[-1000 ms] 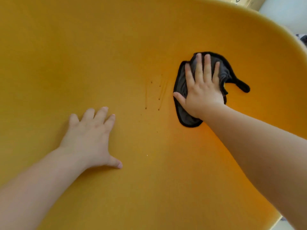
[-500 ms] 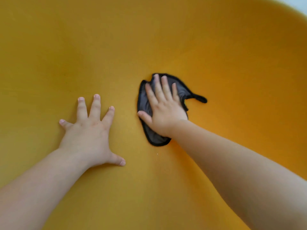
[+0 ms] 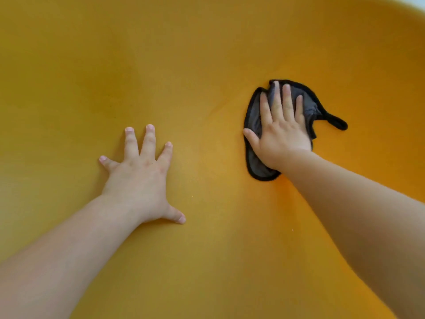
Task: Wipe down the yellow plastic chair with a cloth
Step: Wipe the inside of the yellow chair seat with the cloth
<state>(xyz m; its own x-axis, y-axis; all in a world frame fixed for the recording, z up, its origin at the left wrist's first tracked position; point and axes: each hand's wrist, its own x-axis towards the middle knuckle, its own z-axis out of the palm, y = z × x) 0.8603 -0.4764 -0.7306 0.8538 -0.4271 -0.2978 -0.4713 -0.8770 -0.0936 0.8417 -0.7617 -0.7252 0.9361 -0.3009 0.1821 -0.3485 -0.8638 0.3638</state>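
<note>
The yellow plastic chair [image 3: 207, 54] fills almost the whole view, its curved shell seen from very close. A dark grey cloth [image 3: 257, 165] with a black hem lies flat on the shell at the right, one corner trailing off to the right. My right hand [image 3: 281, 132] presses palm-down on the cloth with fingers extended, covering most of it. My left hand [image 3: 140, 180] rests flat on the bare yellow surface at the left centre, fingers spread, holding nothing.
The chair's rim curves across the top right corner, with a sliver of pale background [image 3: 414, 0] beyond it. The yellow shell surrounds both hands on all sides.
My right hand slid the cloth left across the shell, then back to the right. The dark streaks seen a second ago are out of sight. My left hand stayed planted.
</note>
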